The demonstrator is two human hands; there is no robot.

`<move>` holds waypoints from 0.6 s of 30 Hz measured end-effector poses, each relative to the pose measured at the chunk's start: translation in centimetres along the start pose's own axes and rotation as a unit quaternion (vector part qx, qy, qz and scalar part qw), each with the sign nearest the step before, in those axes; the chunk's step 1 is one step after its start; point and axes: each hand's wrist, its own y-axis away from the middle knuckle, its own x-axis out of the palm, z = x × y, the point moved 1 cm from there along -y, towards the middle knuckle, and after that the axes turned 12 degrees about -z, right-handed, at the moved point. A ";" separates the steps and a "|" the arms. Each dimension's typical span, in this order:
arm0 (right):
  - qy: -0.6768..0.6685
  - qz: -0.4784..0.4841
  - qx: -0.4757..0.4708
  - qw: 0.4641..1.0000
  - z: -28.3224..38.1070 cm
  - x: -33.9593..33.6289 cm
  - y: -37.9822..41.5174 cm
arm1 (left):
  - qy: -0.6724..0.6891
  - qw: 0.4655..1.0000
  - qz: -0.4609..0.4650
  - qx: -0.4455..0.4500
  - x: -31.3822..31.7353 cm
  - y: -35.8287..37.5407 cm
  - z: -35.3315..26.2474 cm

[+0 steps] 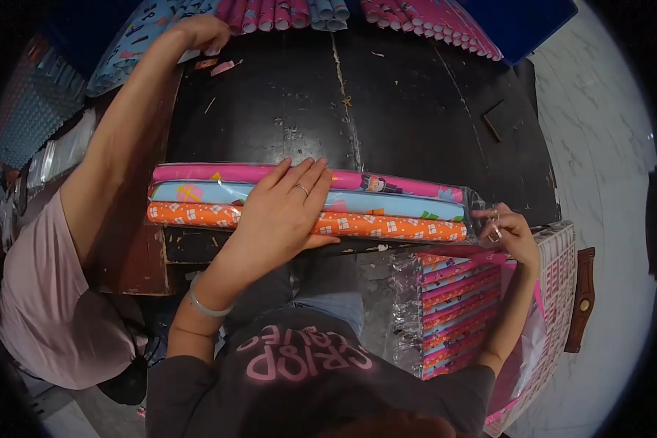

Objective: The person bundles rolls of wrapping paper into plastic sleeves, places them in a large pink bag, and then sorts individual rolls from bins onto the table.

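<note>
Three rolls of wrapping paper lie side by side in a clear plastic bag [473, 206] along the near edge of the black table: a pink roll [423, 188], a light blue roll [387, 204] and an orange roll [405, 228] with white gift prints. My left hand [288, 204] rests flat across the middle of the rolls, fingers stretched out. At the right end, my right hand [509, 232] has its fingers bent and pinched around the loose end of the bag. Part of what its fingertips hold is hidden.
Stacked pink rolls [434, 25] and blue rolls [135, 47] line the far side. Below right, a white basket [555, 292] stands beside packed rolls [460, 321]. A co-worker's arm [117, 139] reaches in from the left. A dark L-shaped piece [492, 125] and scraps lie on the black table [401, 109].
</note>
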 end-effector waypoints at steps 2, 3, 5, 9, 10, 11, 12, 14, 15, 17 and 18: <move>-0.045 -0.083 0.160 0.983 -0.2 0.6 -0.1 | -0.006 1.000 0.005 0.006 0.1 0.0 0.0; -0.040 -0.085 0.161 0.982 0.0 0.6 -0.1 | -0.003 1.000 0.002 0.008 0.1 -0.1 0.0; -0.039 -0.071 0.211 0.974 0.6 1.0 -0.3 | -0.010 1.000 -0.002 0.002 0.3 0.0 0.1; 0.008 -0.062 0.229 0.971 -0.4 1.9 -0.7 | -0.015 1.000 -0.005 -0.001 0.5 0.3 0.3; 0.006 -0.059 0.226 0.972 -0.2 2.2 -1.0 | -0.017 1.000 -0.003 0.004 0.6 0.3 0.3; -0.018 -0.086 0.230 0.969 0.0 2.4 -1.1 | -0.021 1.000 -0.001 0.009 0.7 0.4 0.3; -0.042 -0.111 0.235 0.965 0.1 2.7 -1.2 | -0.026 1.000 0.001 0.005 0.8 0.4 0.2; -0.013 -0.093 0.252 0.963 -0.3 2.6 -1.3 | -0.026 1.000 -0.005 0.007 0.7 0.5 0.2; 0.021 -0.076 0.260 0.962 0.2 2.4 -1.5 | -0.039 0.999 0.013 0.009 0.7 0.6 0.2; 0.013 -0.041 0.195 0.980 -2.3 1.7 -0.9 | -0.039 0.999 0.004 0.014 1.1 1.1 0.4; -0.001 -0.064 0.244 0.968 -2.9 1.6 -0.5 | -0.040 0.999 0.001 0.014 1.2 1.2 0.4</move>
